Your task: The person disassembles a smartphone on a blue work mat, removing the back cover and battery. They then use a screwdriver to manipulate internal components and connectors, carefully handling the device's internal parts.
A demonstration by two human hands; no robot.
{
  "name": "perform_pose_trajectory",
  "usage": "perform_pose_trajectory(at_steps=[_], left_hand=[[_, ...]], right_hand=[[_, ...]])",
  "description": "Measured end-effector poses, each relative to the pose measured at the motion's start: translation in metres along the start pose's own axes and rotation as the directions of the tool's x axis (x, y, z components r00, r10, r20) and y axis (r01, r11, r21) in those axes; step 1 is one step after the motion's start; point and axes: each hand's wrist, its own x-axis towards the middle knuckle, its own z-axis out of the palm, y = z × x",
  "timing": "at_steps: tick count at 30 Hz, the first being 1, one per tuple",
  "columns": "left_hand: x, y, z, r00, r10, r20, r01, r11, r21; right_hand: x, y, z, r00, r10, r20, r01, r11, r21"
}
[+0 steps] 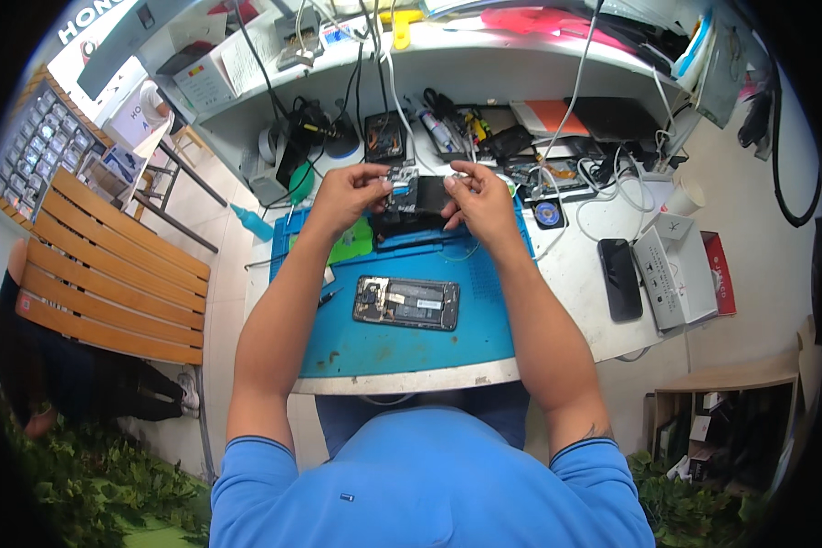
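Fingers are curling beyond an opened phone, which is lying on the blue mat; the left hand and right hand are pinching a dark part from both sides over the mat's far side. Behind, tools are cluttering the bench.

Left of the white desk, a slatted wooden bench was seen, and at the desk's left edge a teal bottle was placed. On the desk's right side a black phone, a white box and a paper cup were set. Above its back, a pink item was kept; right of its front, a low wooden cabinet was stocked.
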Motion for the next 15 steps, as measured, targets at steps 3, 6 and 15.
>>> perform_pose_trajectory(at_steps=[3, 6, 15], left_hand=[[0.001, -0.007, -0.005, 0.994, -0.105, -0.006, 0.105, 0.995, 0.002], [0.002, -0.011, 0.003, 0.989, -0.145, 0.0, 0.145, 0.989, -0.001], [0.001, -0.01, 0.014, 0.995, -0.084, -0.051, 0.092, 0.98, 0.178]], right_hand=[[0.001, -0.01, -0.004, 0.994, -0.056, -0.094, 0.052, 0.998, -0.045], [0.005, -0.005, -0.008, 0.982, -0.102, -0.16, 0.099, 0.995, -0.028], [-0.002, -0.003, 0.006, 0.958, -0.244, -0.15, 0.204, 0.948, -0.243]])
